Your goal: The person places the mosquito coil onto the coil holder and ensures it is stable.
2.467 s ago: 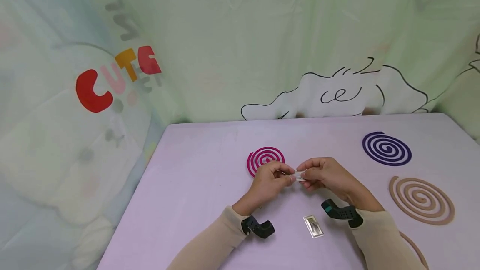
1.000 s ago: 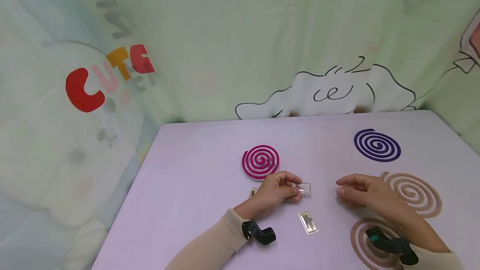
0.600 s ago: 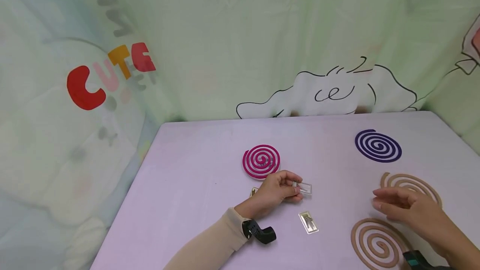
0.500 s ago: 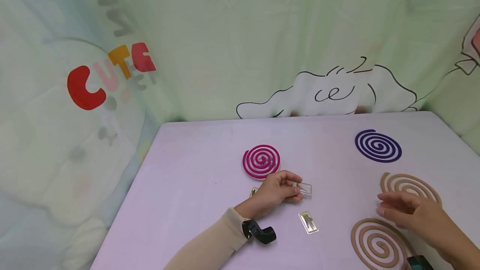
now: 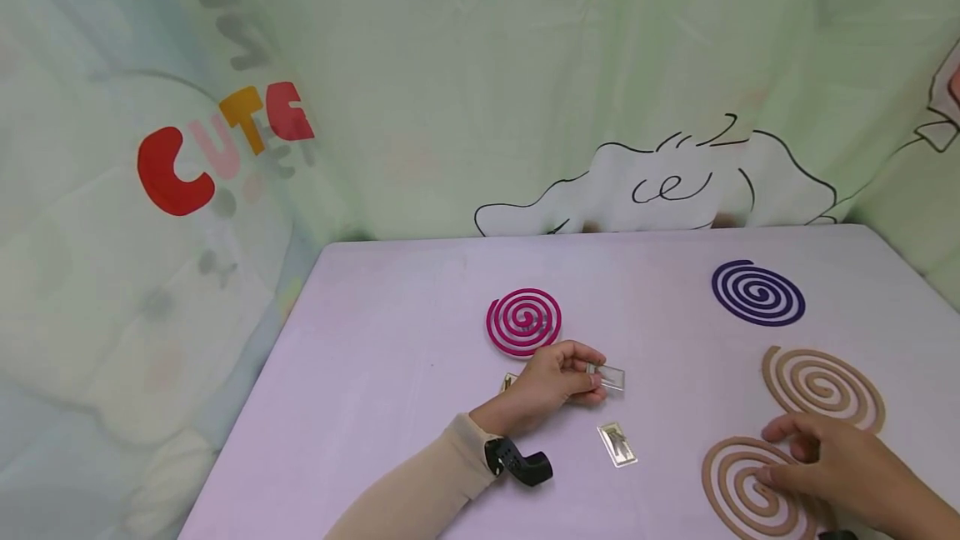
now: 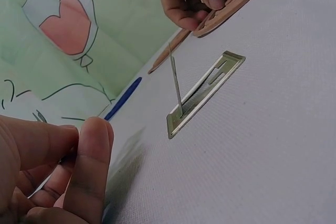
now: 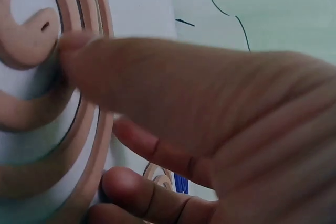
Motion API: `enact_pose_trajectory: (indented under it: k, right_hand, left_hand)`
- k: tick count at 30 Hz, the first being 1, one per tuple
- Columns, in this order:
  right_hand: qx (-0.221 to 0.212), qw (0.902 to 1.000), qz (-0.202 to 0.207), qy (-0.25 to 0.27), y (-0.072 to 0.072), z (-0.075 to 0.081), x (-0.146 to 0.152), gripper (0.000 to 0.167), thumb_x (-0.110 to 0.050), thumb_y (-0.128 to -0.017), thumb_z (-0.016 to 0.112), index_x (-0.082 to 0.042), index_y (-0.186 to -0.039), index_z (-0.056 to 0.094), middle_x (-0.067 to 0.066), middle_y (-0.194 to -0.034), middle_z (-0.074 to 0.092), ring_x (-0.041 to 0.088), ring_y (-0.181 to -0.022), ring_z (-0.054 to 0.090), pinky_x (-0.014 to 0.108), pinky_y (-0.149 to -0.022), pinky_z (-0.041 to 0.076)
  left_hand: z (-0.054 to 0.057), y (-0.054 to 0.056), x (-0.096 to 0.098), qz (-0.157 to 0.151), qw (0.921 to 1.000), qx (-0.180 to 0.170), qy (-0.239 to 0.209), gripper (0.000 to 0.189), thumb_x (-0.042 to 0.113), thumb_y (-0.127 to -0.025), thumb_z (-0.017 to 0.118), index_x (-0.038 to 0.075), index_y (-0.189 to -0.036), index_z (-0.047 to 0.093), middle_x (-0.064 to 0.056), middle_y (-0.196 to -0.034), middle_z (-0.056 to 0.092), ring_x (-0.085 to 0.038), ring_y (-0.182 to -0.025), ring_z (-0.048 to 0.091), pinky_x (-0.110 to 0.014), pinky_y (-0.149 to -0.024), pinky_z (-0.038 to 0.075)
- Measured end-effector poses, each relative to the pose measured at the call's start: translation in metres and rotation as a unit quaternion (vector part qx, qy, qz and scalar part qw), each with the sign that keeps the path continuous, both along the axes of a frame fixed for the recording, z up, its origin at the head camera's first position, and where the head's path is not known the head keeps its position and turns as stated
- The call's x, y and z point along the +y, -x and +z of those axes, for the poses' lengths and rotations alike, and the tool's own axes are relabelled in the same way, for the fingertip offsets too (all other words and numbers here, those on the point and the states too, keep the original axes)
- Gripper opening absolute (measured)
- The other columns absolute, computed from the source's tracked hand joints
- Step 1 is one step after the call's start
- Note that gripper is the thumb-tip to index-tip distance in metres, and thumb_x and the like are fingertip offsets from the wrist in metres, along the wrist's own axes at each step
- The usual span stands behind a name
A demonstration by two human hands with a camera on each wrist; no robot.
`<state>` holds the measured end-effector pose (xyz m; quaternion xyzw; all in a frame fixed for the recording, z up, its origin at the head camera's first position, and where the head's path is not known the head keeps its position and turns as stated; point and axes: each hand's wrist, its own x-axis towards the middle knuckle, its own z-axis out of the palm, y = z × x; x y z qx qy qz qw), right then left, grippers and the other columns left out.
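So the left grip (image 5: 558, 377) is pinching a small shiny plate (image 5: 615, 378), while the right grip (image 5: 832, 457) is at the near brown coil (image 5: 767, 497), thumb over its middle, fingers bent by its rim (can't tell if it's actually got hold of it, tbh). On the desk (image 5: 390, 357), a metal stand (image 5: 617, 445) sits at 6 o'clock from the plate, a pink coil (image 5: 527, 319) at 10.
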<state>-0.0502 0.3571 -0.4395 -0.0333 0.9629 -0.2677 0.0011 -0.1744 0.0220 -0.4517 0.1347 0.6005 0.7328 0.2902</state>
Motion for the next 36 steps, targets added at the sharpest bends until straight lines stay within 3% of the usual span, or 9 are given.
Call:
enact_pose_trajectory:
  k: [5,17,25,36]
  right_hand:
    - [0.013,0.9999,0.001,0.006,-0.0004,-0.0013,-0.0023,0.03,-0.023,-0.073,0.093,-0.021,-0.086,0.067,-0.015,-0.072,0.044,-0.003,-0.061,0.04,0.025,-0.053,0.032]
    - [0.028,0.9992,0.009,0.029,-0.0014,-0.0034,-0.002,0.034,-0.019,-0.071,0.093,-0.023,-0.08,0.061,-0.017,-0.069,0.044,-0.002,-0.058,0.041,0.025,-0.05,0.03]
    - [0.007,0.9992,0.016,0.035,-0.0001,-0.0019,-0.0028,0.031,-0.014,-0.073,0.091,-0.013,-0.091,0.067,-0.015,-0.068,0.045,-0.001,-0.057,0.041,0.025,-0.049,0.033]
    - [0.038,0.9961,0.037,0.071,-0.0015,0.0006,-0.0052,0.036,-0.002,-0.068,0.089,-0.015,-0.084,0.059,-0.017,-0.069,0.042,-0.003,-0.058,0.039,0.025,-0.047,0.03]
  left_hand:
    - [-0.002,0.0011,-0.0001,-0.008,1.0,-0.003,-0.002,0.032,-0.01,-0.098,0.063,-0.013,-0.129,0.059,-0.002,-0.087,0.061,-0.008,-0.077,0.071,-0.025,-0.08,0.061]
    - [-0.0005,0.0011,-0.0006,-0.012,0.9999,-0.004,-0.005,0.033,-0.011,-0.098,0.062,-0.014,-0.13,0.057,-0.002,-0.087,0.062,-0.008,-0.077,0.07,-0.024,-0.079,0.061]
    - [-0.0024,0.0016,-0.0004,-0.013,0.9999,-0.005,-0.004,0.031,-0.01,-0.098,0.063,-0.012,-0.129,0.059,-0.002,-0.087,0.062,-0.008,-0.077,0.07,-0.024,-0.078,0.061]
    - [-0.0013,0.0019,0.0001,-0.014,0.9999,-0.007,-0.001,0.03,-0.011,-0.097,0.063,-0.01,-0.126,0.062,-0.002,-0.086,0.063,-0.008,-0.076,0.071,-0.024,-0.078,0.061]
